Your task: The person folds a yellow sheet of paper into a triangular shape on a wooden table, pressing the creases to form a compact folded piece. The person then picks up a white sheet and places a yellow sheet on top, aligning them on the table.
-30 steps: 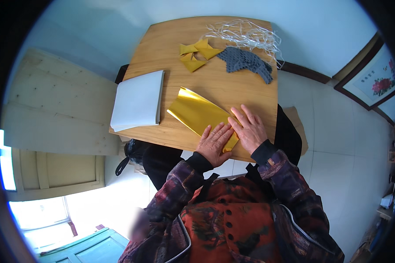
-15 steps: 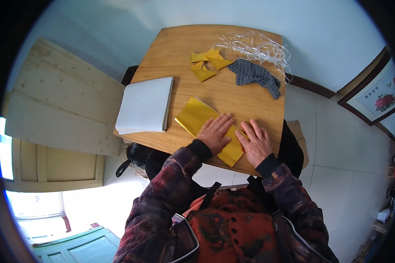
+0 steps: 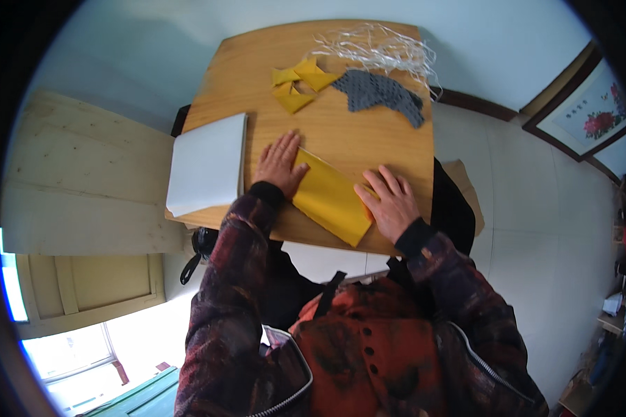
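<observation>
A folded sheet of gold paper (image 3: 330, 198) lies slanted near the front edge of the wooden table. My left hand (image 3: 279, 167) rests with its fingers stretched out over the paper's far left end, part of it on the wood. At the opposite end, my right hand (image 3: 391, 201) lies open, its thumb and fingertips touching the paper's right edge. Neither hand grips anything. Farther back lie several folded gold paper pieces (image 3: 295, 103) in a loose cluster.
On the left of the table (image 3: 250, 76) lies a thick stack of white paper (image 3: 207, 165). A grey knitted cloth (image 3: 379, 96) sits at the back right, beside a tangle of whitish string (image 3: 389, 50). A framed flower picture (image 3: 588, 115) leans at the wall.
My left hand has slid left and away from me, from the paper's middle to its far left end. My right hand stays at the right edge. The whole view has shifted slightly.
</observation>
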{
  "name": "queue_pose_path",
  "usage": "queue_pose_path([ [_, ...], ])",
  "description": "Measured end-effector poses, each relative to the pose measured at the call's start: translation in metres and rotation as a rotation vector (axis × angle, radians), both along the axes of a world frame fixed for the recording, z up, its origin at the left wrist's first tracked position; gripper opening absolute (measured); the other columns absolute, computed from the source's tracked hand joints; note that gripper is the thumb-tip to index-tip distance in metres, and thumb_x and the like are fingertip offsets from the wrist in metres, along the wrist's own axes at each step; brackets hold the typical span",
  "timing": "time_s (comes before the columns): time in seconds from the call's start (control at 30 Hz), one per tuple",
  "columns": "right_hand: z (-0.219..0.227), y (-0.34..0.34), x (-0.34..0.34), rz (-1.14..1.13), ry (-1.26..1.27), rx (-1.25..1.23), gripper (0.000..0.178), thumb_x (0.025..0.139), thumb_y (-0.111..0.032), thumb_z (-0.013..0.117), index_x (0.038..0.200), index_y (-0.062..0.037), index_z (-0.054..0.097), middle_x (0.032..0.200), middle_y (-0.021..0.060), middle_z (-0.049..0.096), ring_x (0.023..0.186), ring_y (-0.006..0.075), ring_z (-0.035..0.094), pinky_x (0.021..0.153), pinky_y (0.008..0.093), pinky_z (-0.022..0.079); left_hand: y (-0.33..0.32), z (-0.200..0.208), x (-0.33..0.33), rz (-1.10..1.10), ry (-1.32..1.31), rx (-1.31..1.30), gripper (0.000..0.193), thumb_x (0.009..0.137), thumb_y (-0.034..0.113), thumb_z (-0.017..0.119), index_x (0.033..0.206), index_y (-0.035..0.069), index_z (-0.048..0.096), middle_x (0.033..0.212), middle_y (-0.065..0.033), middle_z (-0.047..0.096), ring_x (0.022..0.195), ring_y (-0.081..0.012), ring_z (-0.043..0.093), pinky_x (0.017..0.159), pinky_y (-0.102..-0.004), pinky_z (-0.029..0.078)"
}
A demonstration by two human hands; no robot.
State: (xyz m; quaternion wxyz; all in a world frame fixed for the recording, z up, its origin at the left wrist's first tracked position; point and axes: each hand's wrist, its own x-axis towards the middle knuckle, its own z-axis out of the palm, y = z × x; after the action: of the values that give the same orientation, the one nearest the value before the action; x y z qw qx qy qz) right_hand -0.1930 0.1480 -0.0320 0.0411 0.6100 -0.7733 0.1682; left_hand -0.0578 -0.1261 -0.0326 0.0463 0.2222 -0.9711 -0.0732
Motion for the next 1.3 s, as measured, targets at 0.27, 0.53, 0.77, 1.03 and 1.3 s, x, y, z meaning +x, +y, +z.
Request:
queue_pose_path([
  [0.27,-0.008,-0.004,-0.004,-0.006,0.039,0.041,0.041,0.088,-0.017,0.056,0.128,-0.0196,0.06,0.145,0.0059,0.043,0.138,0.0307,0.033,0.108,0.0542,0.03,0.089,0.018,-0.013,-0.078,0.04,-0.118,0.055,0.091,0.035,0.056,0.141,0.013,0.046,0.15,-0.005,0.041,0.14,-0.0219,0.034,0.114,-0.0477,0.026],
  [0.53,0.0,-0.002,-0.003,-0.024,0.022,0.096,0.046,0.088,-0.018,0.057,0.134,-0.0218,0.056,0.147,0.0029,0.041,0.139,0.028,0.032,0.11,0.0497,0.027,0.182,0.01,0.034,-0.326,0.147,0.206,0.095,0.075,0.04,0.075,0.15,0.006,0.028,0.157,-0.0137,0.027,0.144,-0.0309,0.028,0.116,-0.0453,0.025],
  [0.77,-0.002,-0.005,-0.006,-0.014,0.037,0.087,0.05,0.086,-0.018,0.06,0.135,-0.0222,0.054,0.147,0.0041,0.04,0.139,0.0299,0.031,0.11,0.0542,0.027,0.173,0.012,0.06,-0.378,-0.005,0.078,0.088,0.077,0.037,0.073,0.151,0.016,0.031,0.158,-0.0049,0.028,0.145,-0.0275,0.026,0.117,-0.0435,0.022],
  [1.03,-0.005,-0.005,-0.007,-0.009,0.021,0.051,0.048,0.086,-0.013,0.057,0.134,-0.0221,0.055,0.144,0.0042,0.042,0.137,0.0305,0.033,0.107,0.0558,0.029,0.183,0.014,0.097,-0.24,-0.075,0.063,0.082,0.078,0.029,0.073,0.149,0.015,0.033,0.157,-0.0028,0.031,0.145,-0.0214,0.028,0.117,-0.0508,0.019],
  [1.3,-0.001,-0.006,-0.005,-0.024,-0.03,0.049,0.043,0.088,-0.015,0.058,0.13,-0.0213,0.058,0.144,0.0043,0.041,0.138,0.0304,0.032,0.109,0.0554,0.028,0.183,0.015,0.024,-0.158,0.279,0.165,0.062,0.084,0.033,0.067,0.137,0.008,0.046,0.144,-0.0104,0.044,0.136,-0.0275,0.04,0.113,-0.0451,0.029],
])
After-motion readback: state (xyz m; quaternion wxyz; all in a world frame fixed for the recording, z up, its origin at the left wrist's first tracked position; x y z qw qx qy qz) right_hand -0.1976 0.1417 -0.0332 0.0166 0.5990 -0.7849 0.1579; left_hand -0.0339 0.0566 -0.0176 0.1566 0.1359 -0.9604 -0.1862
